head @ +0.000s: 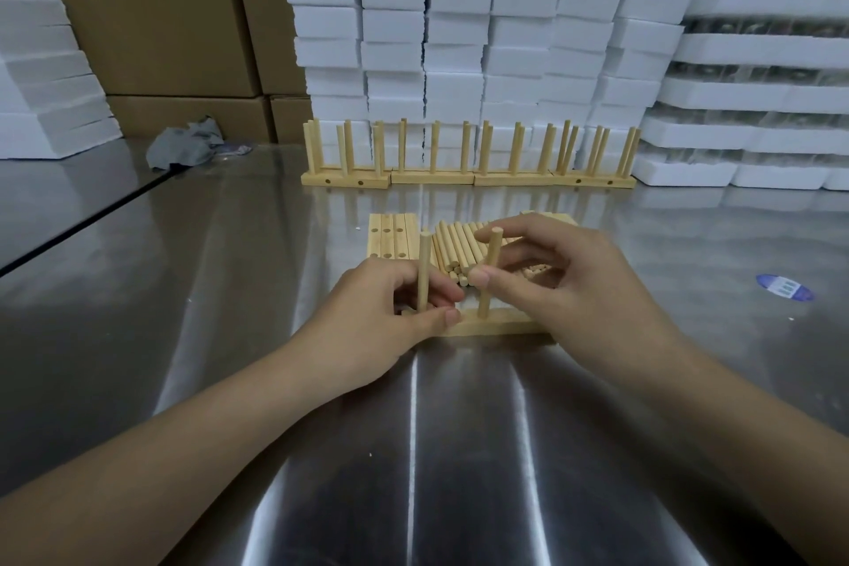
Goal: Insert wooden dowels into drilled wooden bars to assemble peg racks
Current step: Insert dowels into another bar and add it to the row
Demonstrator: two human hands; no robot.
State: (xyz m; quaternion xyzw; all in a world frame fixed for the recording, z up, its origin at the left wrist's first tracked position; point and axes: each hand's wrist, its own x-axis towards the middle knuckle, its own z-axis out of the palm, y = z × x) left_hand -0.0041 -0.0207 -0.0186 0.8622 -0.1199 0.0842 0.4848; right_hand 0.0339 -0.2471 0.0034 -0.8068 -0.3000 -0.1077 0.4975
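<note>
A pale wooden bar (494, 326) lies flat on the steel table in front of me. Two dowels stand upright in it. My left hand (386, 322) pinches the left dowel (423, 262) near its base and covers the bar's left end. My right hand (565, 285) grips the right dowel (489, 271) between thumb and fingers, its lower end seated in the bar. Behind my hands lies a heap of loose dowels (459, 248), and a few drilled bars (393, 239) lie flat to its left. More bars are partly hidden behind my right hand.
A row of finished peg racks (468, 177) stands across the table farther back. White foam blocks (459, 14) are stacked behind them and at the left, with cardboard boxes (161, 14). A grey rag (183, 145) lies back left, a blue sticker (784, 287) at right.
</note>
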